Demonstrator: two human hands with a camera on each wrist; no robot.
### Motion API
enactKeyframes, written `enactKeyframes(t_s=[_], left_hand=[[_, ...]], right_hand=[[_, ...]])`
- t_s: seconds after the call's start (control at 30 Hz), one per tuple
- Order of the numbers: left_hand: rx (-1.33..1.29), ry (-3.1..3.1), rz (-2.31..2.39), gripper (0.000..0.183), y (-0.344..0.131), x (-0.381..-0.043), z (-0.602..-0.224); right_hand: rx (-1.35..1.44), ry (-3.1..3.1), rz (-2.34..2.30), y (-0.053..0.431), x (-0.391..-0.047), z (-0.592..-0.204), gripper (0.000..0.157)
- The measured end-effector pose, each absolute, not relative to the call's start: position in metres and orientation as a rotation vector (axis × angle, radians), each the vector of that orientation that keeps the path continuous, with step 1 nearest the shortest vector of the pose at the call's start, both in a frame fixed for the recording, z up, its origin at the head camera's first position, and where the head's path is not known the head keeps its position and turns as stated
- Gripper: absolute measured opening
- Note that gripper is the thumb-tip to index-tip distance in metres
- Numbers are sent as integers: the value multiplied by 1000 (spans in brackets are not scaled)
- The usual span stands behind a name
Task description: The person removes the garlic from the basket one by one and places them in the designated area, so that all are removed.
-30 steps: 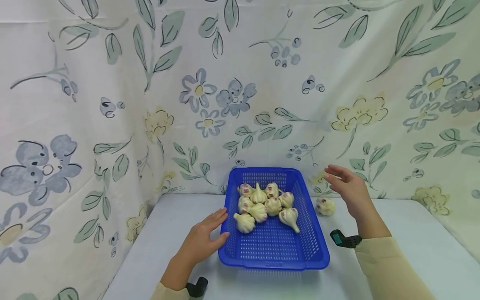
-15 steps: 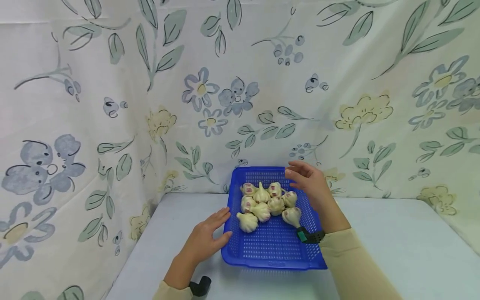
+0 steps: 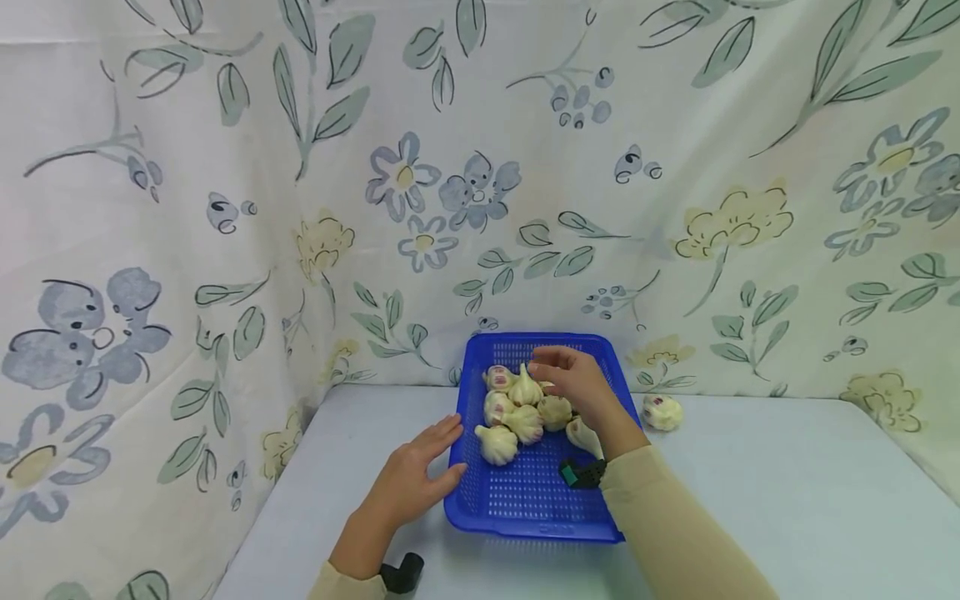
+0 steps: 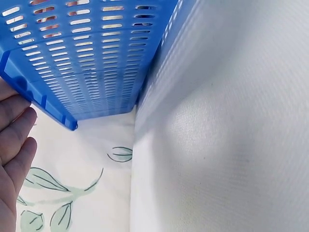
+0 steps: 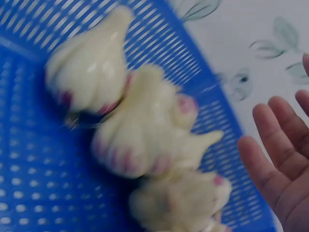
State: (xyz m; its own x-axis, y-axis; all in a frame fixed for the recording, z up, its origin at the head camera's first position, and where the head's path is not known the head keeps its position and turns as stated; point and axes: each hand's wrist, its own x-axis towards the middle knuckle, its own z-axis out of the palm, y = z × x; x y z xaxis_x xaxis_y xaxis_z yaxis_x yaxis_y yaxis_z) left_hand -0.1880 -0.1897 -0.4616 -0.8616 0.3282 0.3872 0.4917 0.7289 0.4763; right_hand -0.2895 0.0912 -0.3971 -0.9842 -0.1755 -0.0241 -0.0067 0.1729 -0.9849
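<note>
A blue plastic basket (image 3: 517,502) of perforated mesh stands on the white table, with several white garlic bulbs (image 3: 498,446) toward its back. My left hand (image 3: 411,482) is at the basket's left side, fingers extended; in the left wrist view its fingertips (image 4: 23,113) lie at the rim. Over the garlic in the basket hovers my right hand (image 3: 583,387), partly covering the bulbs at the back right. In the right wrist view its fingers (image 5: 273,169) are spread and hold nothing, beside purple-streaked garlic bulbs (image 5: 140,130).
One loose garlic bulb (image 3: 663,412) sits on the table just right of the basket. Around the basket spreads the white tabletop (image 3: 780,467). A floral cloth (image 3: 480,200) hangs behind the table and along its left side.
My right hand has moved left and lower, from beyond the basket's right rim to above the garlic inside. The loose bulb, hidden half a second ago, shows again. My left hand stays put.
</note>
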Motion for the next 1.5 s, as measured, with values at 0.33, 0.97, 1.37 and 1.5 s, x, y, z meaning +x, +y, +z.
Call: enactKeyframes(t_s=[0.33, 0.97, 1.37, 1.5], left_hand=[[-635, -2654, -868, 55, -190, -188, -463], [-645, -2645, -857, 56, -189, -191, -464], [-643, -2644, -854, 55, -188, -191, -464], [-645, -2637, -858, 55, -188, -192, -465]], right_hand=[[-185, 2353, -1701, 86, -291, -412, 44], [-399, 2622, -1246, 82, -296, -424, 42], [-587, 2580, -1182, 83, -293, -425, 46], [-593, 2563, -1186, 82, -294, -426, 34]])
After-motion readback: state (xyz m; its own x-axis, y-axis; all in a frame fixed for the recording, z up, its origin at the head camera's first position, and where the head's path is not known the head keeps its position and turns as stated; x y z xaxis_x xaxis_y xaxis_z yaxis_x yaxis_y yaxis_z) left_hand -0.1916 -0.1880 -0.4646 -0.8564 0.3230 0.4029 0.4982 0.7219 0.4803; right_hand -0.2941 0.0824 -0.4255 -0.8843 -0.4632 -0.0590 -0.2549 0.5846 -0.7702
